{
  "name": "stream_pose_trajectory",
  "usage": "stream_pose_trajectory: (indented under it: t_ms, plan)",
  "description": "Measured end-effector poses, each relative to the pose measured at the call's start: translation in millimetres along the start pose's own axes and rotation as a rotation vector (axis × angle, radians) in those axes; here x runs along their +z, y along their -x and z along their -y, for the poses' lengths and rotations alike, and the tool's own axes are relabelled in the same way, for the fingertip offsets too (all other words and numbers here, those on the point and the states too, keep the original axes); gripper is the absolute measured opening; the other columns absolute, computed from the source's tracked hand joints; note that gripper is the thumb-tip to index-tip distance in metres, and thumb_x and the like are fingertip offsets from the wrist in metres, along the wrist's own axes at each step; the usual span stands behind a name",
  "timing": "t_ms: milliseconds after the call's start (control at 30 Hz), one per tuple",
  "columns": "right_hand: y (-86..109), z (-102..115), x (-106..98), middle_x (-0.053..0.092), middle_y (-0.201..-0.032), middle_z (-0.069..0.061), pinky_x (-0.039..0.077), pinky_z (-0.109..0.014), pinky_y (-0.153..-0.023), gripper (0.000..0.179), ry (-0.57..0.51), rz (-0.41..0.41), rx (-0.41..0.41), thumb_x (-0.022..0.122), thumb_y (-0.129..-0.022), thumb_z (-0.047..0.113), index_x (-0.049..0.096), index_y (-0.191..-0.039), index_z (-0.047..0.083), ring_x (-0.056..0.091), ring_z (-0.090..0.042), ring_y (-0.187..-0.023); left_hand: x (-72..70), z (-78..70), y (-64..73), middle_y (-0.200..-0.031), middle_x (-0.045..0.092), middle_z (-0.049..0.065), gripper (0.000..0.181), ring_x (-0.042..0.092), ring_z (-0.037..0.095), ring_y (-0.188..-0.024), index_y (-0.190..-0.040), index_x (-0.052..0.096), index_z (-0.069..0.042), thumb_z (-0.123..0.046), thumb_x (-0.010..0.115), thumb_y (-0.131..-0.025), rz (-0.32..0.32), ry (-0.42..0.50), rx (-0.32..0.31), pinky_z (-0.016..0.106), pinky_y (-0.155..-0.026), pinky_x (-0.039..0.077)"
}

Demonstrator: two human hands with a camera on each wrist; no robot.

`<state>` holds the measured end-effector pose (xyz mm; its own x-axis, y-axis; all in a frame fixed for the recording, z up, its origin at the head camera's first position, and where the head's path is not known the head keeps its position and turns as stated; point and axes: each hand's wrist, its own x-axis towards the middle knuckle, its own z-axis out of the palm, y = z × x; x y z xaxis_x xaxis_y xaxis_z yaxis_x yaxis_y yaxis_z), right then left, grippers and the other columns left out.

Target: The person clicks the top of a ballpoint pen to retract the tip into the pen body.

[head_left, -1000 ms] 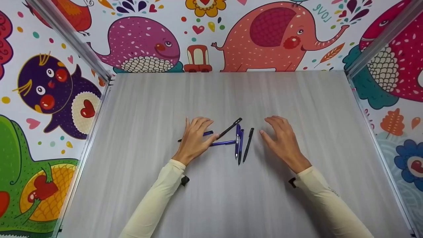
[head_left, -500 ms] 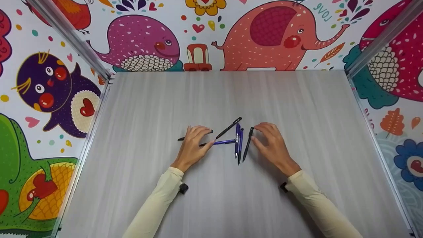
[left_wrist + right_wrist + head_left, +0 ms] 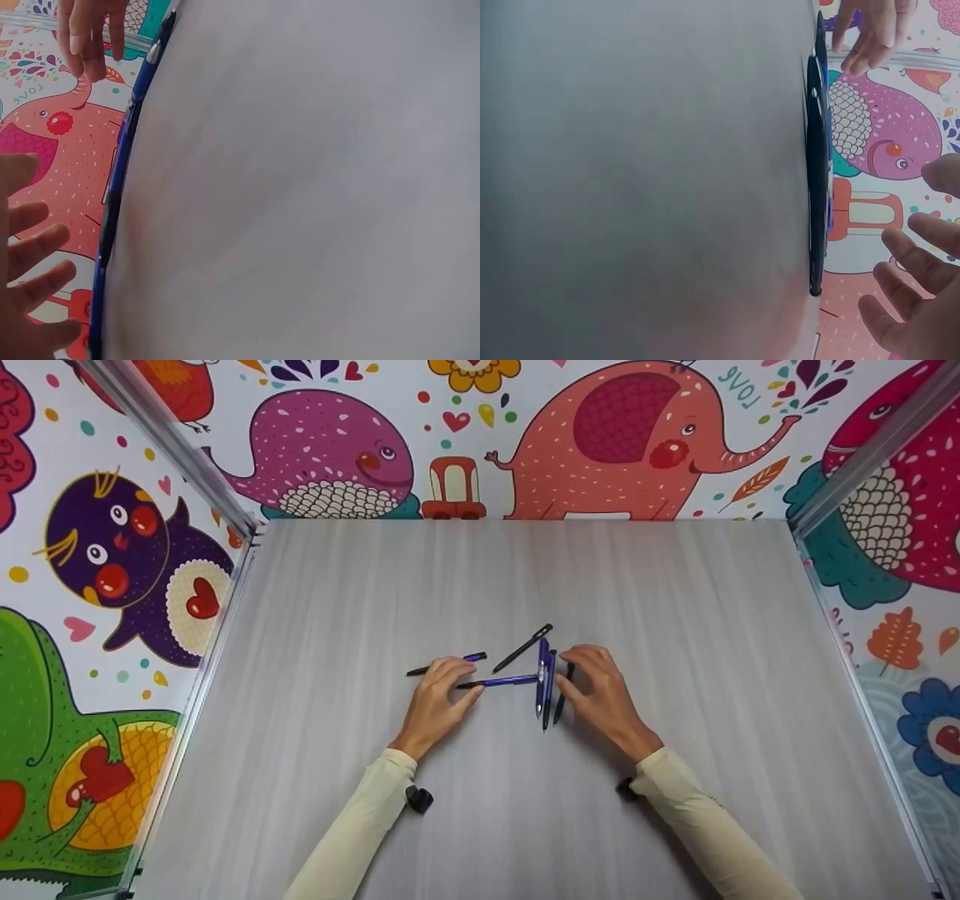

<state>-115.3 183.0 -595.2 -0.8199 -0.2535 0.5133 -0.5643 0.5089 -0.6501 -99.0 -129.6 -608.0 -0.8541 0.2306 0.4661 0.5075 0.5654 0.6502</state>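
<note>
Nearest, well short of the crosswise blue pen, two pale sleeves reach over the surface, each with a dark wrist device at the cuff.

The left hand is at the crosswise pen's left end, the right hand beyond its right end. Both have relaxed, spread fingers, thumbs apart; whether either touches a pen cannot be told.

At the crosswise pen's right end lie three lengthwise pens, tips towards the person: one blue pen with a silver tip just at that end, then a blue pen with a black tip, then a black pen, its far part behind the right hand.

The crosswise pen's long axis runs sideways, black tip leftward. Beyond its left end, a black-and-blue pen slants slightly, tip left, partly hidden by fingers. Just behind the crosswise pen, a diagonal black pen points its tip nearward and left.

Far behind it stands a wall printed with an elephant.
</note>
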Motion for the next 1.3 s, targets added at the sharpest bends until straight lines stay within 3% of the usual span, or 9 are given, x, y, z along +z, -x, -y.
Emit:
stream_pose_trajectory:
  t_ms: [133,267,400,700,1033,1300]
  plan:
    - [-0.4,1,6,0.075,-0.125,-0.015,0.049,-0.041,-0.112,0.034,-0.018,0.024,0.006,0.088,-0.092,0.002,0.076,-0.123,-0.006,0.062,-0.038,-0.126,2.6,1.8,4.5,-0.126,0.077,0.010,0.032,0.066,0.032,-0.127,-0.121,0.079,0.000,-0.015,0.089,-0.095,0.003,-0.030,0.018,0.052,-0.113,0.051]
    - [-1.6,1,12,0.075,-0.126,-0.016,0.050,-0.044,-0.112,0.034,-0.021,0.049,-0.007,0.088,-0.093,0.005,0.076,-0.124,-0.005,0.062,-0.037,-0.127,3.5,2.9,5.2,-0.122,0.077,0.012,0.032,0.067,0.034,-0.125,-0.118,0.078,0.001,-0.012,0.092,-0.091,-0.011,-0.085,0.099,0.057,-0.114,0.051]
    - [-2.8,-4,19,0.075,-0.126,-0.015,0.048,-0.048,-0.112,0.034,-0.020,0.053,-0.039,0.089,-0.091,0.003,0.077,-0.122,-0.004,0.060,-0.039,-0.129,4.2,3.0,3.9,-0.119,0.077,0.013,0.032,0.069,0.033,-0.121,-0.116,0.079,0.001,-0.010,0.093,-0.089,-0.012,-0.120,0.166,0.051,-0.109,0.055]
    - [-4.4,-9,29,0.073,-0.127,-0.015,0.048,-0.059,-0.112,0.034,-0.011,0.097,-0.024,0.090,-0.091,0.006,0.078,-0.122,-0.003,0.055,-0.040,-0.134,9.5,4.7,10.0,-0.120,0.077,0.009,0.027,0.068,0.027,-0.118,-0.118,0.079,-0.001,-0.013,0.089,-0.095,0.035,-0.080,0.089,0.043,-0.108,0.055]
    - [-4.0,-12,40,0.070,-0.127,-0.015,0.042,-0.062,-0.116,0.032,0.028,0.138,-0.031,0.092,-0.090,0.008,0.079,-0.118,-0.002,0.052,-0.043,-0.137,14.1,11.0,12.8,-0.117,0.078,0.010,0.032,0.068,0.032,-0.117,-0.115,0.079,0.000,-0.009,0.094,-0.088,0.014,-0.135,0.116,0.050,-0.107,0.054]
    - [-5.8,-16,44,0.069,-0.126,-0.015,0.040,-0.063,-0.117,0.028,0.052,0.131,-0.039,0.092,-0.089,0.008,0.080,-0.113,-0.001,0.051,-0.044,-0.138,18.0,12.5,10.4,-0.118,0.076,0.010,0.029,0.066,0.031,-0.115,-0.115,0.080,0.001,-0.010,0.092,-0.091,0.024,-0.183,0.092,0.050,-0.104,0.054]
